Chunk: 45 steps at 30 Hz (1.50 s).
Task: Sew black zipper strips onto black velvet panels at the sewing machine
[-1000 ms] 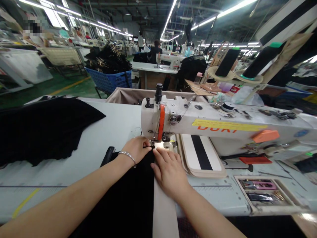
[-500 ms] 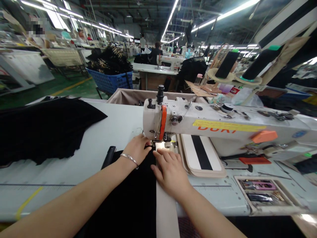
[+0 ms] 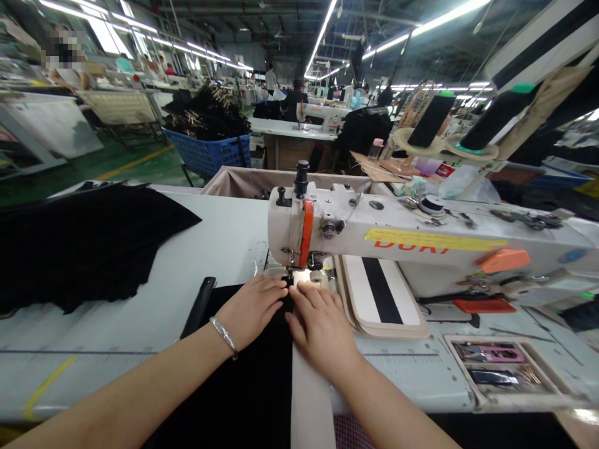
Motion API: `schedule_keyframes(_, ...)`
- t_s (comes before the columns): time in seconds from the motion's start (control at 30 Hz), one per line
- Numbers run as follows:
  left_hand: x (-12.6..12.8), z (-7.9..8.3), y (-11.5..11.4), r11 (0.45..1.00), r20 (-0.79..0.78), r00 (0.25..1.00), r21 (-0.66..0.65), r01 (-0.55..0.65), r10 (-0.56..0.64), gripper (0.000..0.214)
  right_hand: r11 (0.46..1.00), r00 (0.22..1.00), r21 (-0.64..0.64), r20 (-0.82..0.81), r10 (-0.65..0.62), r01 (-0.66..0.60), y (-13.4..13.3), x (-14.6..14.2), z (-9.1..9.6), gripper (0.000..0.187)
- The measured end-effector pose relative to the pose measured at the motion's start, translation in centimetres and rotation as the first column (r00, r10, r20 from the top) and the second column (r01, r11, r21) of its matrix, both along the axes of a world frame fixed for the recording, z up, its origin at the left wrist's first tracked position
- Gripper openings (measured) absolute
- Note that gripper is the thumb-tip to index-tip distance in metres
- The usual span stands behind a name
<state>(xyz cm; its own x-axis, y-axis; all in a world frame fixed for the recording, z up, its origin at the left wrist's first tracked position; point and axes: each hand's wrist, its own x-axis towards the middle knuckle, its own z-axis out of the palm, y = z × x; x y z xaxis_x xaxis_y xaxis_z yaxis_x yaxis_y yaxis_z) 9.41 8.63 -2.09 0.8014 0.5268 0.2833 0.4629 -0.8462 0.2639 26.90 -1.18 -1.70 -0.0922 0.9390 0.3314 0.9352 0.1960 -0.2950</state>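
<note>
A cream sewing machine (image 3: 421, 246) stands across the table, its needle area lit at the left end. My left hand (image 3: 250, 307), with a silver bracelet on the wrist, lies flat with fingers stretched on a black fabric piece (image 3: 243, 380) just before the presser foot. My right hand (image 3: 322, 327) lies flat beside it on a white fabric strip (image 3: 309, 399) that runs along the black piece's right edge. The fingertips of both hands almost meet below the needle.
A heap of black fabric (image 3: 79, 243) covers the table's left. A striped white-and-black piece (image 3: 379, 298) lies under the machine arm. A tool tray (image 3: 500, 368) sits at right. Thread cones (image 3: 433, 118) stand behind; a blue basket (image 3: 210, 153) and other workstations lie beyond.
My left hand has slid back toward me from beside the presser foot and now lies flatter on the black fabric. My right hand has barely moved.
</note>
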Motion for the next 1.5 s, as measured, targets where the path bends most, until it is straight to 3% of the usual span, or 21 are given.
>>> schedule_keyframes(0.13,0.2,0.3,0.4,0.999,-0.028,0.999,-0.026,-0.027,0.026,0.032,1.0,1.0,0.001,-0.005,-0.011,0.011,0.2,0.1,0.0,0.045)
schedule_keyframes(0.23,-0.8,1.3,-0.7,0.997,-0.063,0.998,-0.081,-0.018,0.013,0.037,1.0,1.0,-0.023,-0.023,0.017,-0.018,-1.4,-0.1,0.3,0.039)
schedule_keyframes(0.33,-3.6,2.3,-4.4,0.975,-0.089,0.985,-0.181,0.132,-0.15,0.053,0.996,0.993,-0.014,-0.071,0.091,-0.093,-5.4,-0.6,0.3,0.036)
schedule_keyframes(0.43,-6.5,2.6,-9.0,0.921,-0.085,0.938,-0.24,0.308,-0.336,0.074,0.978,0.978,0.101,-0.085,0.192,-0.183,-9.9,-1.3,-0.2,0.036)
schedule_keyframes(0.5,-7.7,2.3,-11.2,0.915,-0.096,0.92,-0.191,0.356,-0.379,0.069,0.968,0.976,0.16,-0.067,0.205,-0.192,-12.2,-1.7,-0.7,0.034)
schedule_keyframes(0.6,-7.9,1.8,-12.5,0.922,-0.141,0.912,-0.063,0.381,-0.386,0.057,0.969,0.979,0.154,-0.025,0.2,-0.194,-14.0,-2.1,-1.5,0.043)
schedule_keyframes(0.8,-6.9,2.4,-12.7,0.92,-0.048,0.928,0.123,0.372,-0.369,0.035,0.93,0.977,0.301,0.091,0.193,-0.212,-14.2,-2.3,-2.3,0.034)
schedule_keyframes(0.97,-6.6,2.8,-13.1,0.955,-0.039,0.961,0.111,0.276,-0.273,0.035,0.891,0.986,0.422,0.047,0.161,-0.165,-13.8,-2.8,-1.0,0.02)
schedule_keyframes(1.13,-5.2,2.0,-11.2,0.966,-0.227,0.965,0.19,0.173,-0.128,0.055,0.859,0.986,0.485,0.078,0.147,-0.167,-13.1,-3.5,-0.6,0.021)
schedule_keyframes(1.37,-4.1,1.7,-8.7,0.975,-0.228,0.964,0.143,0.17,-0.135,0.053,0.828,0.997,0.557,-0.008,0.073,-0.057,-12.0,-4.2,-2.4,0.025)
schedule_keyframes(1.5,-3.7,2.0,-7.4,0.978,-0.225,0.966,0.137,0.157,-0.124,0.052,0.869,0.987,0.47,0.043,0.153,-0.155,-11.0,-3.2,-1.1,0.026)
